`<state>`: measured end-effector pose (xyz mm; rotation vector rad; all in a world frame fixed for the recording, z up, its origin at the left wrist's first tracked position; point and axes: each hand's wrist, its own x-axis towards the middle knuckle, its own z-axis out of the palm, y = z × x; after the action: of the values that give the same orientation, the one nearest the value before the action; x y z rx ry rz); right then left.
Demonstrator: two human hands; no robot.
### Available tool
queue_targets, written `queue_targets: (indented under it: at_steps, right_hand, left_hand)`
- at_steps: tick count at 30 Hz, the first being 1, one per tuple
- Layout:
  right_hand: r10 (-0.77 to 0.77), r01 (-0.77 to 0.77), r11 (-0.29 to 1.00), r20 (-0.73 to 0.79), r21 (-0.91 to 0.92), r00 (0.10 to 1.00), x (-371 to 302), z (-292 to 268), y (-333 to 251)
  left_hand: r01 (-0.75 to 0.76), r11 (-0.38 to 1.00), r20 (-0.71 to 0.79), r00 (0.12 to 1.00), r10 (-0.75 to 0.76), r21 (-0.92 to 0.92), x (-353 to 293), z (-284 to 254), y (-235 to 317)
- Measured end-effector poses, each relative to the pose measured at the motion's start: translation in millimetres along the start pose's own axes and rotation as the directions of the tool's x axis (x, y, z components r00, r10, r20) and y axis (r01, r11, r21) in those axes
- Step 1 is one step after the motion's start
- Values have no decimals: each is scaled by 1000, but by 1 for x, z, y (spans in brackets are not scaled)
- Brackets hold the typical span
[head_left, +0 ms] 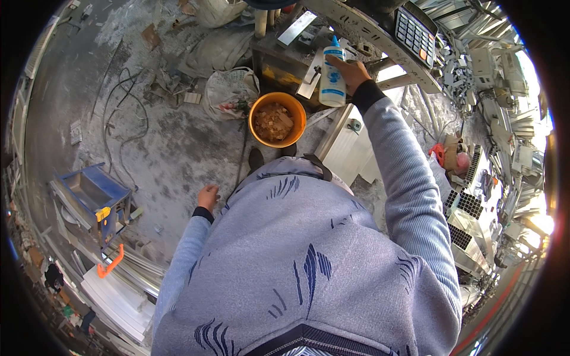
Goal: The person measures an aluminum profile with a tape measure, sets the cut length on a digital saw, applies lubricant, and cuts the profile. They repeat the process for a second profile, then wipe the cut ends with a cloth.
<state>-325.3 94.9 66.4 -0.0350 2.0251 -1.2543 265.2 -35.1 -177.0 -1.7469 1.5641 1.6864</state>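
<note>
Out to the right, my right hand is closed round a white squeeze bottle with a blue pointed cap and blue print. The bottle is upright beside a cluttered dark bench; whether it rests on something cannot be told. My left hand hangs low by my left side, its fingers curled in and no object visible in them. An orange bucket holding brownish scraps stands on the floor just beyond my feet. A pale metal strip lies next to the bottle.
A calculator sits on a ledge at the upper right. White sacks lie left of the bucket, and a cable loops over the dusty floor. At left stands a blue metal stand. Metal profiles crowd the right side.
</note>
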Motion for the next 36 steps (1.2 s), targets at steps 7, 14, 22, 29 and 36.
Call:
queue_targets:
  at_steps: [7, 14, 22, 29, 36]
  right_hand:
    - [55, -21, 928, -79, 373, 995, 23, 60, -3]
    - [78, 8, 886, -165, 463, 983, 42, 80, -9]
    - [75, 83, 819, -249, 568, 966, 42, 105, -10]
    - [50, 115, 882, -335, 457, 941, 53, 114, -9]
    - [-302, 291, 953, -290, -80, 908, 116, 124, 22]
  left_hand:
    - [-18, 1000, -28, 999, 17, -21, 0, -8, -2]
    - [-55, 996, -45, 997, 58, 63, -24, -17, -8]
    - [12, 995, -35, 999, -9, 97, -42, -17, -11]
    - [82, 996, -37, 996, -81, 41, -40, -19, -2]
    - [36, 999, -41, 998, -36, 9, -36, -25, 1]
